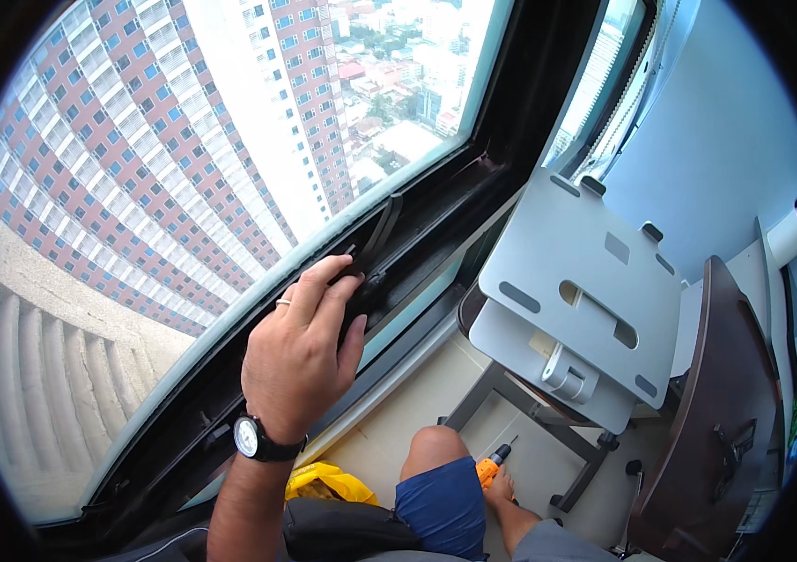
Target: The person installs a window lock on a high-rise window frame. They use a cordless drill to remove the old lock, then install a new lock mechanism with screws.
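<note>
One hand is in view, the left hand [300, 351]. It reaches up from the lower edge and lies on the black window handle [375, 248], fingers wrapped over its lower end, thumb along the right side. The fingers are curled and pressed on the handle rather than spread. The handle runs up and to the right from under the fingertips, along the dark window frame [436, 201], so most of its length shows above the grip. A ring [283, 302] sits on one finger, and one wristwatch [250, 437] with a black strap is on the wrist.

The right hand does not show, so how it is held cannot be told.

Beyond the frame, through the glass, stands one tall red-and-white tower [164, 140], with lower roofs far off behind it.

Below the hand are one bare knee [433, 448] with blue shorts, and one bare foot on the pale floor. One orange drill [492, 464] lies just beside the foot. One yellow bag [328, 482] lies near the forearm. To the right, one grey metal stand [586, 290] with slots tilts over a small brown table [717, 412].
</note>
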A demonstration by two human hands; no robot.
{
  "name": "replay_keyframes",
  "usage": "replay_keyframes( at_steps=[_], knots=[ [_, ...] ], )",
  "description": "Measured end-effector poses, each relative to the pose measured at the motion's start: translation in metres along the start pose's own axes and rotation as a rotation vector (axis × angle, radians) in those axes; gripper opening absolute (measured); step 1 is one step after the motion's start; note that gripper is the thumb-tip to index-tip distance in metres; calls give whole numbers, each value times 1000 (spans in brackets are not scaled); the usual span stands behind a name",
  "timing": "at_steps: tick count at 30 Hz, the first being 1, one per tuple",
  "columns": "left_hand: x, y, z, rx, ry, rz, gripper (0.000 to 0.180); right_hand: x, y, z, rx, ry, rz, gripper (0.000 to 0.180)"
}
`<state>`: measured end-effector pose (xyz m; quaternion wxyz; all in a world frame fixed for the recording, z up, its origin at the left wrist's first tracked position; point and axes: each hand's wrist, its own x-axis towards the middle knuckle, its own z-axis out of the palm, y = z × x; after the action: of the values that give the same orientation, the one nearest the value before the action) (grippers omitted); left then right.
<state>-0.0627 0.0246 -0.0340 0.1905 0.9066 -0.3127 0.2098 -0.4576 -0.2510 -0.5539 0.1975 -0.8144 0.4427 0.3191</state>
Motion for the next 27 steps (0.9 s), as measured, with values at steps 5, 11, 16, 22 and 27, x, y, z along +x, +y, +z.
replay_keyframes(
  at_steps=[5, 11, 16, 22, 27],
  knots=[
    [1, -1, -3, -21, -9, -15, 34, -48, 5, -60, 319, 139, -63, 93],
    [2, -3, -5, -34, -6, -2, 34, -121, -14, -163, 713, 6, -491, 57],
    [1, -4, -6, -27, -26, -15, 35, -154, -100, -196, 1544, -716, -335, 62],
    [-2, -5, -7, -36, -5, -24, 32, -233, -241, -251, 1452, -270, -1140, 38],
    [-4, -8, -5, -26, 17, 0, 32, -255, -284, -287, 1453, -256, -1154, 45]
  ],
)
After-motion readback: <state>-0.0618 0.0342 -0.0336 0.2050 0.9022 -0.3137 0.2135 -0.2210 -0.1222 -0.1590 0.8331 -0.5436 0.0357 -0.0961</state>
